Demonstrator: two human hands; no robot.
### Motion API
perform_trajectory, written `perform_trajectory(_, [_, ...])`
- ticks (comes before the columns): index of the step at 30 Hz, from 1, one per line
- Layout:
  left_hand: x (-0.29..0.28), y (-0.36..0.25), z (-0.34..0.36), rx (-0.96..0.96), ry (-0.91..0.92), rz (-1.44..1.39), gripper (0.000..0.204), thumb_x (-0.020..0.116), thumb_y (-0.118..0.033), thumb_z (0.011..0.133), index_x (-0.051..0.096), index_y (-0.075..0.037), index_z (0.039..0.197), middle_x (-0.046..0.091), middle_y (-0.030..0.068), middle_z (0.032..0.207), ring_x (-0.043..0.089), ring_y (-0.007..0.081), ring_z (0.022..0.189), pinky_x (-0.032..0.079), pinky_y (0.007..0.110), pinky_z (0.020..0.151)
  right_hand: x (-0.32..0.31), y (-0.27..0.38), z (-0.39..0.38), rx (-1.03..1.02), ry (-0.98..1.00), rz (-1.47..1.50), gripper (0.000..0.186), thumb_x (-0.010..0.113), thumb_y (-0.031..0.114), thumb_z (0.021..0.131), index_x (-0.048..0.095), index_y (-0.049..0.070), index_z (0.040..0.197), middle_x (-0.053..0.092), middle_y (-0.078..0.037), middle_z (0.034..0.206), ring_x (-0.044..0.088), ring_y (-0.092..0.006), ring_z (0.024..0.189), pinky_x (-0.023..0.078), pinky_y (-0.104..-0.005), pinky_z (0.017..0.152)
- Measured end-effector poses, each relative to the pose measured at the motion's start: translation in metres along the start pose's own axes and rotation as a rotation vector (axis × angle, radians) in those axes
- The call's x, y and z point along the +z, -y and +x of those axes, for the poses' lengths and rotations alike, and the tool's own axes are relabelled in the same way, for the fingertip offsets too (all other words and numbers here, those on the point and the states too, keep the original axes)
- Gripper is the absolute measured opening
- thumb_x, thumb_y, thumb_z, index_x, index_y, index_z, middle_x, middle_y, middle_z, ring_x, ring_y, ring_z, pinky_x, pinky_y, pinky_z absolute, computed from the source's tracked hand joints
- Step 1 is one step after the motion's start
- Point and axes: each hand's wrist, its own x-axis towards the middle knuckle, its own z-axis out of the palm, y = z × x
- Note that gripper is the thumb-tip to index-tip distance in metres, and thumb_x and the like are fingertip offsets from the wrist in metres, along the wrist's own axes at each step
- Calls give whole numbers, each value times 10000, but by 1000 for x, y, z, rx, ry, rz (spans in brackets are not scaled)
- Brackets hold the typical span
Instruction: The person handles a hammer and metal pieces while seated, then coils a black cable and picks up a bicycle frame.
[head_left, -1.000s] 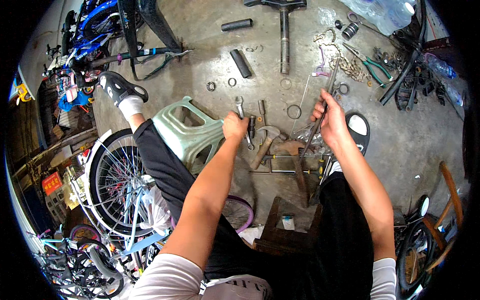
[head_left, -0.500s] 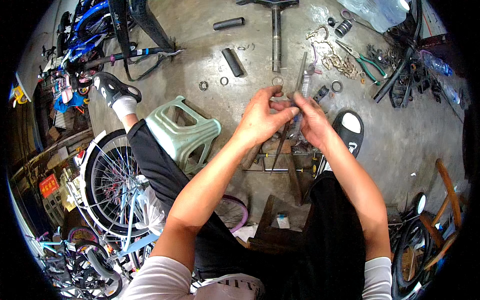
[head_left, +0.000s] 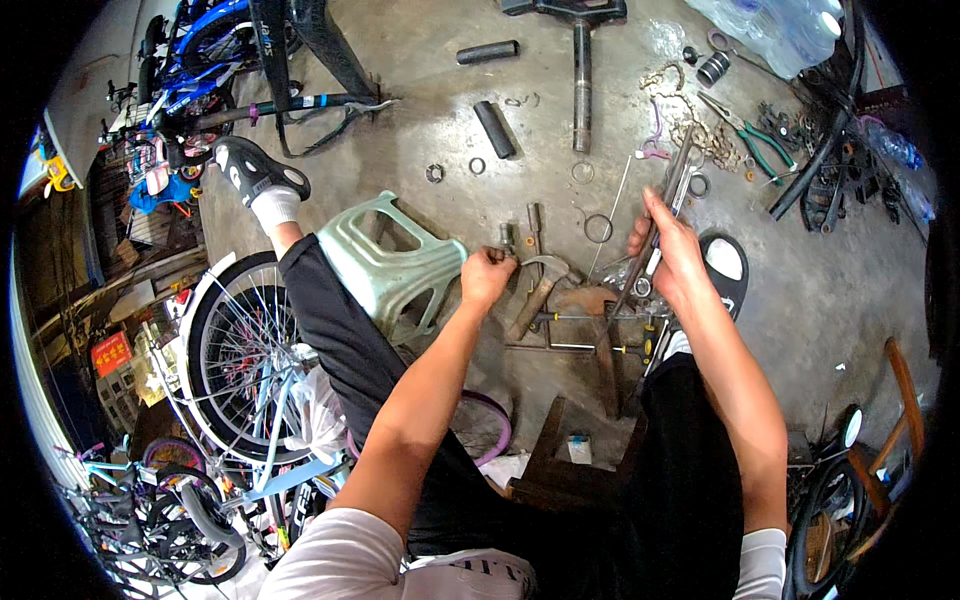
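Note:
Closed fingers of my left hand [head_left: 487, 279] meet the lower end of a short metal cylinder [head_left: 507, 236], which looks like a socket. To its right stands a longer metal tube [head_left: 535, 226], beside a claw hammer [head_left: 540, 292]. My right hand [head_left: 668, 250] is wrapped around a long dark metal rod [head_left: 682, 160]. A shinier metal tool [head_left: 652, 266], perhaps a wrench, shows along the same palm; its grip is partly hidden. Between the hands, a metal ring [head_left: 598, 229] and a thin rod [head_left: 618, 205] lie on the floor.
A pale green stool [head_left: 375, 270] stands left of my left hand. Another hammer [head_left: 604, 350] and several screwdrivers lie below. Farther off are a black bicycle fork [head_left: 582, 85], a chain [head_left: 668, 80], green-handled pliers [head_left: 760, 145] and a black tube [head_left: 493, 130]. A bicycle wheel [head_left: 197, 350] is at left.
My hands, which were together, have parted. The left moved down and left to the short metal cylinder; the right moved right with the long rod. The whole view shifted slightly.

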Motion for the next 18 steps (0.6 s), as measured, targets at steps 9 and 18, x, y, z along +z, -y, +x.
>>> perform_trajectory(9, [-68,-172,-79,314,83,-385,377,824,-216,884,674,19,1138,664,38,822,610,96,745,526,274,695,24,-5,-14,53,266,45,486,747,419,952,610,13,1184,686,-128,990,732,-299,897,628,-410,793])
perform_trajectory(18, [-1,-102,3,-69,63,223,504,762,-477,842,733,-22,1058,754,188,1002,718,377,991,556,468,868,-6,1,3,-39,52,31,211,759,244,941,672,70,1020,627,-24,776,653,-187,704,567,-356,685])
